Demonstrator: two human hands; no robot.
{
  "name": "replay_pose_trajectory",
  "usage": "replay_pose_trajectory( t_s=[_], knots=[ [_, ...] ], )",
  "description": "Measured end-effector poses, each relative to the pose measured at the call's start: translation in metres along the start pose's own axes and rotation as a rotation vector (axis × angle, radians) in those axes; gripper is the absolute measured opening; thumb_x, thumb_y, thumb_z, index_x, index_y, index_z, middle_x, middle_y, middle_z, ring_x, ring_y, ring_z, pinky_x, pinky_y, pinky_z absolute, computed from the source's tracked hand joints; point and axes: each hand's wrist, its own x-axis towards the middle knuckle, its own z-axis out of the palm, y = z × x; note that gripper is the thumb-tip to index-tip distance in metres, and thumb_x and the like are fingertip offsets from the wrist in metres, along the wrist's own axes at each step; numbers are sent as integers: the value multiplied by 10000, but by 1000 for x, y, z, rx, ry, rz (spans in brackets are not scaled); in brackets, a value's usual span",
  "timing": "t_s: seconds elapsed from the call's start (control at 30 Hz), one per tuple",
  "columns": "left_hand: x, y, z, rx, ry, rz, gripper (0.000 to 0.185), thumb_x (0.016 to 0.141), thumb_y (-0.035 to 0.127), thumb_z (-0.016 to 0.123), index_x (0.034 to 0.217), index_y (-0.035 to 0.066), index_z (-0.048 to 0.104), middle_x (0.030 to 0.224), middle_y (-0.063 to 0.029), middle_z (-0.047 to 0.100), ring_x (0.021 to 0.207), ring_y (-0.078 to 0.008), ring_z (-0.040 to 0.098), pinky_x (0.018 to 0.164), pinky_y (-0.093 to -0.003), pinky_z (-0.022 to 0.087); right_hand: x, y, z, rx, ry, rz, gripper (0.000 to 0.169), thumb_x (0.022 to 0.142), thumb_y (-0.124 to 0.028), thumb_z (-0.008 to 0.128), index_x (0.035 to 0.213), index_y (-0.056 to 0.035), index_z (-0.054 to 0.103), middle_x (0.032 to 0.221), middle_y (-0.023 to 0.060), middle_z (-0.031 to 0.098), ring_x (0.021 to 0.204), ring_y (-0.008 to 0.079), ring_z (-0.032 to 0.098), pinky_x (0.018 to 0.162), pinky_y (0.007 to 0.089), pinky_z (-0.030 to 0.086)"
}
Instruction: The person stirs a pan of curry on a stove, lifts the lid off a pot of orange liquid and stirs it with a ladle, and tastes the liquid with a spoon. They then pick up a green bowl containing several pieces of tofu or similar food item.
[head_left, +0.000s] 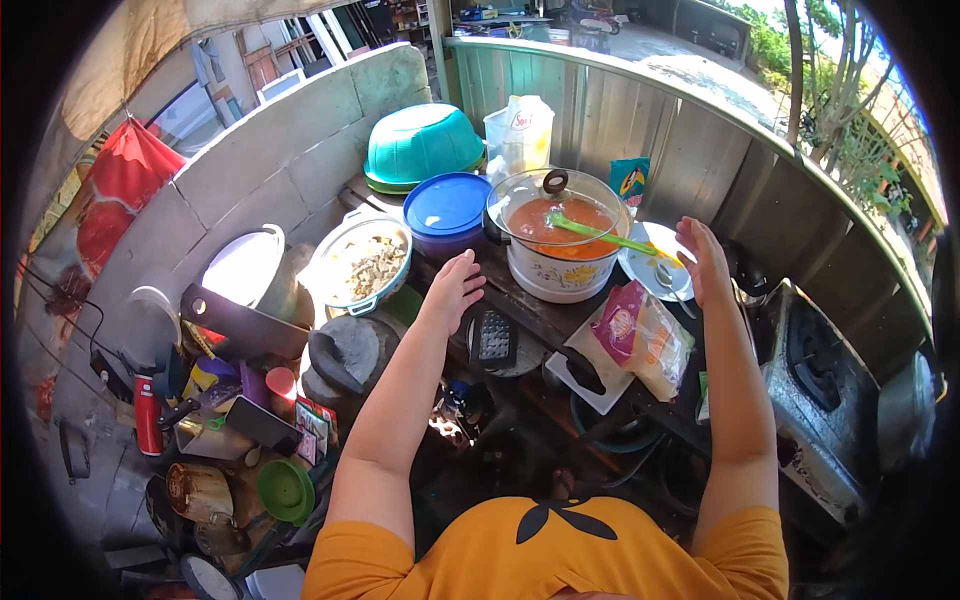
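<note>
Both hands are raised and hold nothing. My left hand (452, 292) is over the table's left part, near a black grater (493, 339) and a blue-lidded container (448, 206). A white floral enamel pot (559, 270) of orange-red liquid stands between the hands. A green ladle (600, 234) and a glass lid (517, 187) with a brown knob are at its top. My right hand (701, 259) is just right of a white plate (636, 262) bearing a metal spoon (666, 277). Nearer me, a plastic food bag (656, 345) lies on a white cutting board (592, 397) with a knife.
A colander of pale cut pieces (375, 266) and a stone mortar (352, 356) are at left. A turquoise basin (424, 142) and a clear plastic pitcher (517, 139) stand behind. The metal stove (817, 390) is at right. Block wall (277, 157) and metal sheeting (675, 157) enclose the table.
</note>
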Motion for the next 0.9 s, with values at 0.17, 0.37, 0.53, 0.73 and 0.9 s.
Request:
replay_pose_trajectory(
  t_s=[0.17,0.37,0.53,0.73,0.9],
  knots=[
    [56,7,17,13,69,-37,749,829,473,573,1359,46,260,1289,-158,406,1140,-284,437,945,-395,373,55,19,16,-37,-95,184,587,864,-499,491,1276,-84,434,1281,89,462,1181,213,407,989,424,282],
    [103,0,32,-93,127,-72,574,800,441,619,1245,123,443,1294,-112,377,1090,-269,415,903,-403,365,96,64,41,35,-250,245,689,850,-565,466,1326,-81,353,1349,105,384,1236,210,354,1011,396,265],
    [103,13,46,-26,144,-58,458,821,397,612,1171,116,521,1166,-55,519,1009,-213,497,836,-373,434,122,85,57,247,-269,175,720,858,-562,464,1347,-60,303,1306,133,421,1210,224,393,1009,338,307],
    [101,19,50,30,186,-49,407,833,387,599,1118,102,550,1009,-28,593,895,-170,563,754,-339,496,111,68,76,295,-217,92,743,844,-570,488,1349,-59,300,1390,167,289,1251,252,348,1017,383,317],
    [98,23,61,64,210,-37,400,829,392,587,1105,105,553,1009,-29,593,905,-158,557,731,-323,484,118,75,74,420,-168,106,760,837,-570,499,1355,-51,297,1423,172,234,1279,266,315,1030,402,302]
  ],
)
